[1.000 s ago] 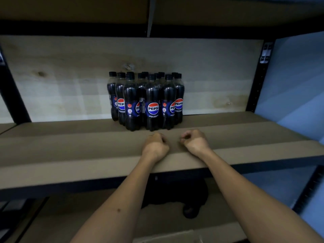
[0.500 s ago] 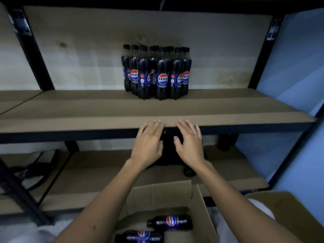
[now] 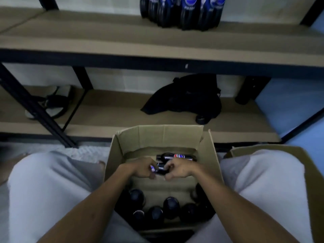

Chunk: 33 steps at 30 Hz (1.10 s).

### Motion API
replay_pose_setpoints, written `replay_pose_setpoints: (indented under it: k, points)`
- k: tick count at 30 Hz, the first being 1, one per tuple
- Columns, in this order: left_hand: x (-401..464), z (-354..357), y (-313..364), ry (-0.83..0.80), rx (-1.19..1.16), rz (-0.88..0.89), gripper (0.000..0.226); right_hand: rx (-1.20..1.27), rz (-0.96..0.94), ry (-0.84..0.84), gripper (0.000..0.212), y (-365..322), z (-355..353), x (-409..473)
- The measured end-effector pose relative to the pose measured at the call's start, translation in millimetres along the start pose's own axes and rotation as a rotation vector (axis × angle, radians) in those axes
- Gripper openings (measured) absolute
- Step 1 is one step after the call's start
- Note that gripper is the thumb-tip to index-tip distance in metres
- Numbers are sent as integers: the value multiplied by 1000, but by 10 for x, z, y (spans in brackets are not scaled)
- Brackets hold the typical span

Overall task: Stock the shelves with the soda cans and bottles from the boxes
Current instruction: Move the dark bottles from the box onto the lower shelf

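Bottle (image 3: 160, 170) lies gripped between left hand (image 3: 142, 168) and right hand (image 3: 178, 170).

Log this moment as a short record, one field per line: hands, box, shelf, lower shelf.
left hand: inside the box, closing on a lying bottle
right hand: inside the box, on the same bottle
second lying bottle: just behind, untouched
box: open cardboard, between the person's knees; upright bottles at the near side
upper shelf: cluster of stocked bottles at the back
lower shelf: dark bag, sandals
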<state>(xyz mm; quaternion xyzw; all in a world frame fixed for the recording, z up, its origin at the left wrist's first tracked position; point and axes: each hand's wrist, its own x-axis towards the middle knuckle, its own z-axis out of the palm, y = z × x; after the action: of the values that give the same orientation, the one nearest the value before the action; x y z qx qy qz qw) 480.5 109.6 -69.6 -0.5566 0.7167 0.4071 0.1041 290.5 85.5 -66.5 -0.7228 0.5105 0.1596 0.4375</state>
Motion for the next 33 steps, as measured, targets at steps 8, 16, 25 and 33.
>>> replay_pose_setpoints:
  k: [8,16,25,33]
  points:
    - [-48,461,-297,-430,241,-136,71,-176,62,-363,79,363,641,201]
    - [28,618,-536,-48,-10,-155,38,199,51,-11,25,423,649,466]
    - [167,667,-542,268,-192,-342,41,363,96,252,22,387,956,597]
    - [208,755,-532,416,-359,-416,39,583,80,353,21,432,1011,592]
